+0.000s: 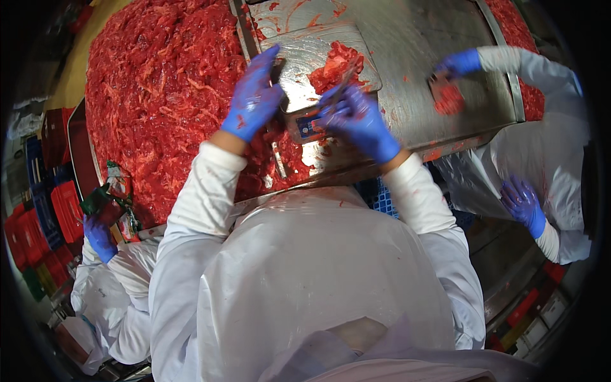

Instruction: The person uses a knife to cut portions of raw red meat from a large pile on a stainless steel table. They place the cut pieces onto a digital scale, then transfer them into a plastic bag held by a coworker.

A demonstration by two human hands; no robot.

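Note:
My left hand (254, 99), in a blue glove, is open with fingers stretched out and thumb apart. It stands between the heap of raw red meat (165, 83) and the steel plate of a weighing scale (299, 70). A lump of meat (337, 67) lies on that plate. Before the scale's blue display panel (309, 127), my right hand (366, 124) has its gloved fingers bent together, blurred by motion. A thin grey tool (344, 83), smeared and of a kind I cannot make out, rises from those fingers beside the lump.
On the right, a co-worker's gloved hand (461, 62) holds a small blurred portion of meat (449, 99) over the steel table (420, 38). Another co-worker's hand (100, 237), at left, grips green packets (95, 201). Red crates (65, 207) are stacked at far left.

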